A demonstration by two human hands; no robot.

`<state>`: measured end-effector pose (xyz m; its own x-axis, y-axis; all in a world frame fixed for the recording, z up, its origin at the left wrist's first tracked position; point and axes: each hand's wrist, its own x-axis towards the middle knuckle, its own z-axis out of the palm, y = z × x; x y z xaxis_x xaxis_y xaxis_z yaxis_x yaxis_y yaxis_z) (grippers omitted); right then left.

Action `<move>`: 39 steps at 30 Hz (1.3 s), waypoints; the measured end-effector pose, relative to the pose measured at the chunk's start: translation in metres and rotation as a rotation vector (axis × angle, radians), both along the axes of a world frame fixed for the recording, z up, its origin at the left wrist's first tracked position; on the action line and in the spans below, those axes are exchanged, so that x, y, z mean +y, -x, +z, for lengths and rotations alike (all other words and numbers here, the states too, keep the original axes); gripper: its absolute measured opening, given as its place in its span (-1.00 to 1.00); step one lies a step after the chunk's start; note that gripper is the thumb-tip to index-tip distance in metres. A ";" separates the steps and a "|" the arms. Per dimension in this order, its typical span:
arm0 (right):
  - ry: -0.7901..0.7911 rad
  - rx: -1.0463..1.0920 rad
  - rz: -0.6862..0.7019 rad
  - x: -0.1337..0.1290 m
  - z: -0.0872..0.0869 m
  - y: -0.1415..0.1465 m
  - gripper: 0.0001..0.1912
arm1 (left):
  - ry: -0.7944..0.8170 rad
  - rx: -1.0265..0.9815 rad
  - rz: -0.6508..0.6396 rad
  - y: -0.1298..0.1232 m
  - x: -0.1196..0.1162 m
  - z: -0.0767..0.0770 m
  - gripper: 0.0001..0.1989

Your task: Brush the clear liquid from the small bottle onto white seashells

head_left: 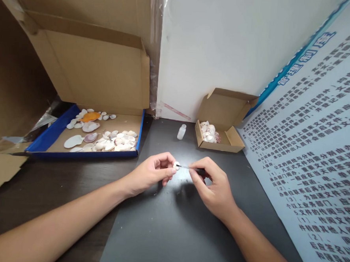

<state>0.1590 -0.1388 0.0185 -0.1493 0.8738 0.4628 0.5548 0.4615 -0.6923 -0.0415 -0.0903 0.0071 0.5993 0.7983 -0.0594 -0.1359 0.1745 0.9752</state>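
Beneath both arms, a dark table (71, 176) is spreading across the view, with a grey mat (156, 236) covering its middle and right. At the back, a white panel (212, 50) is standing upright, and a panel of printed characters (325, 144) is running along the right side. Back on the left, a large blue-walled box (52, 129) is lying open, its cardboard lid tilting back and its floor bearing a heap of pale shells (118, 141). Behind the mat's right part, a smaller cardboard box (221, 146) is sitting open, more shells (209, 132) filling its left part.

Over the mat, the left hand (155, 169) and the right hand (212, 180) are facing each other. The right fingers are clamping a thin, black-handled tool (200, 171), its tip pointing left. Among the left box's shells, an orange one (90, 116) is resting. Near the small box, a little bottle (181, 132) is standing uncapped. Smallest of all, a white piece (176, 165) is showing between the pinching left thumb and fingers, the tool's tip meeting its face.
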 end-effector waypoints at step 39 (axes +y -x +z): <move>0.015 0.017 0.015 -0.002 0.000 0.002 -0.91 | 0.110 -0.049 -0.043 0.002 -0.003 0.000 -0.76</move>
